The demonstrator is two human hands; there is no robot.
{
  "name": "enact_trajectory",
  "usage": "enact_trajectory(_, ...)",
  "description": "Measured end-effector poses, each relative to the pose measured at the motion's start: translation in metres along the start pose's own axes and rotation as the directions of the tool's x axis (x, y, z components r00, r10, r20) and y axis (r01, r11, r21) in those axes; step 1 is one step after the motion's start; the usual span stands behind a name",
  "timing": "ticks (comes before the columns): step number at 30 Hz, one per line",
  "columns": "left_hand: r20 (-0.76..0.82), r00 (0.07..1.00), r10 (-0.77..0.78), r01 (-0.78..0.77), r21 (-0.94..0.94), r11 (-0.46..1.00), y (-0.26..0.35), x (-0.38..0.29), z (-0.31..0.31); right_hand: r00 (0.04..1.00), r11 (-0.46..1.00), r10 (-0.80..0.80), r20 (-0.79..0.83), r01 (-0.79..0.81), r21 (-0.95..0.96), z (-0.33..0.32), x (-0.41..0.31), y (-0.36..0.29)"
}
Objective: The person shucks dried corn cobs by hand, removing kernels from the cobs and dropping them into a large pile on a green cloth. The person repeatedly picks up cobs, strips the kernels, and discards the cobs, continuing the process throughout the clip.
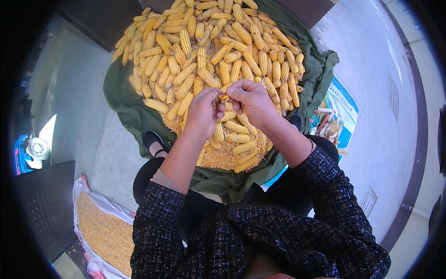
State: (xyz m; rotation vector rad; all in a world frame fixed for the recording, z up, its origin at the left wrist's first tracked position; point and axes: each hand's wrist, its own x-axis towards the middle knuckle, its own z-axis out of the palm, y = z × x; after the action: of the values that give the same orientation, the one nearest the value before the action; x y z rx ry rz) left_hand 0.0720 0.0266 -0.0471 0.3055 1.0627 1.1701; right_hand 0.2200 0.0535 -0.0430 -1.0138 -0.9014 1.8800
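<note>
Between my two hands is a yellow corn cob piece (224, 97), mostly covered by fingers. My left hand (206, 111) grips its left side with bent fingers. From the right, my right hand (251, 101) pinches it with the thumb on top. Beneath and beyond both hands lies a large heap of dried corn cobs (184, 75), husked and full of kernels. Loose corn kernels (216, 156) cover the near part of the heap, with several cobs lying on them. A dark green cloth (122, 94) is spread under the corn.
At right, a blue printed sheet (343, 104) carries bare cobs and dry husks (325, 125). A white cloth with pink edging (104, 205) at lower left holds spread grain (101, 230). My shoes (153, 139) rest at the green cloth's sides. A dark panel (48, 205) stands at left.
</note>
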Motion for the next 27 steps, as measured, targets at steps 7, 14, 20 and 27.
enact_trajectory(7,0.194,0.971,0.137,-0.185,0.252,0.95,-0.003,-0.006,0.007,0.996,0.998,0.048,-0.077,-0.045,0.037,-0.005,0.002,-0.002)
enact_trajectory(14,0.068,0.989,0.132,-0.142,0.168,0.976,-0.009,-0.007,0.01,0.998,0.999,0.013,-0.068,-0.01,0.052,-0.001,-0.004,0.006)
enact_trajectory(20,0.087,0.993,-0.082,0.079,0.039,0.996,-0.005,-0.001,-0.005,1.0,1.0,-0.01,-0.008,0.01,0.002,-0.001,-0.004,0.004)
enact_trajectory(27,0.108,0.993,0.038,-0.045,0.065,0.997,-0.002,-0.006,0.001,0.999,0.999,-0.023,-0.048,0.024,0.026,-0.005,-0.003,0.001)
